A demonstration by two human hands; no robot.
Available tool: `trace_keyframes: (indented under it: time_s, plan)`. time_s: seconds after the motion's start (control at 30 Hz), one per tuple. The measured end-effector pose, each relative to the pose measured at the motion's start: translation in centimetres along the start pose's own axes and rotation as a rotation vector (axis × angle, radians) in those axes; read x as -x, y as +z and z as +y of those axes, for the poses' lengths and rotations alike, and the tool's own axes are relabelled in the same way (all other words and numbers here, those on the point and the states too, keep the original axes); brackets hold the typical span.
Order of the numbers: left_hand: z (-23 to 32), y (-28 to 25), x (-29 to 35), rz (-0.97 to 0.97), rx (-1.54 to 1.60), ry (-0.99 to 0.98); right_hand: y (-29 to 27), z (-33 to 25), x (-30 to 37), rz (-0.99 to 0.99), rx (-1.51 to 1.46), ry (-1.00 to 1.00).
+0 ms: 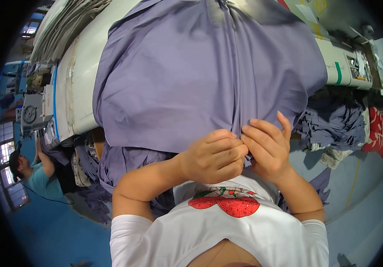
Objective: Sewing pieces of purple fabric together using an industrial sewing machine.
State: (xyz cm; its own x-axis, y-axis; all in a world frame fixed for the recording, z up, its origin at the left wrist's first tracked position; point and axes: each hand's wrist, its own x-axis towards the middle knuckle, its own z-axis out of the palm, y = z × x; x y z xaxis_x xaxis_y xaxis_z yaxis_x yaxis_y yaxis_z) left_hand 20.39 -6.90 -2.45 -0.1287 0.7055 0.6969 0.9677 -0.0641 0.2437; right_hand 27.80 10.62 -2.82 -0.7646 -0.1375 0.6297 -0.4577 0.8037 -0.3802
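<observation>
A large lavender-purple cloth (187, 75) lies spread over a white worktable (82, 89) and hangs over its near edge toward me. A seam runs down its middle. My left hand (213, 156) is closed in a fist on the cloth's near edge at that seam. My right hand (268, 146) pinches the same edge right beside it, fingers curled over the fabric. Both hands touch each other just above my white shirt with a red sequinned shape.
A heap of purple cloth pieces (334, 127) lies at the right beside a red cloth (380, 131). A white sewing machine (347, 66) stands at the upper right. More purple fabric (120, 164) hangs below the table. Another person (35, 173) sits at the left. The floor is blue.
</observation>
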Motion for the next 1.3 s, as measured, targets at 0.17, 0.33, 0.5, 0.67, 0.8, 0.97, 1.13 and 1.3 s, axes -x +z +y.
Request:
trace_keyframes:
  time_s: [0.17, 0.33, 0.5, 0.67, 0.8, 0.97, 1.13, 1.3]
  plan:
    - [-0.8, -1.4, -0.3, -0.047, 0.081, -0.06, 0.4, 1.3, -0.6, -0.06, -0.094, -0.073]
    - [-11.7, -7.8, 2.7, -0.395, -0.651, -0.763, 0.7, 1.3, -1.0, -0.129, -0.15, -0.109]
    - [-20.3, -14.4, 6.2, -0.336, -0.904, -1.003, 1.8, 1.5, -1.3, -0.169, -0.213, -0.119]
    - [-17.3, -4.4, -4.9, -0.142, -0.415, -0.344, 2.0, 1.6, -1.0, -0.196, -0.177, -0.098]
    - [-15.7, 4.8, -16.9, -0.473, -0.166, -0.595, 1.3, 1.6, -0.9, -0.218, -0.163, -0.058]
    - [-22.6, 10.3, -19.0, -0.426, -0.175, -0.664, 0.7, 1.3, -1.8, -0.27, -0.186, -0.056]
    - [-23.3, 12.3, -19.0, 0.287, 0.043, -0.907, -1.7, 1.8, -2.5, -0.287, -0.194, -0.021]
    - [-20.0, 9.1, -17.0, 0.107, 0.322, -0.638, -1.5, 3.2, -2.1, -0.319, -0.195, -0.01]
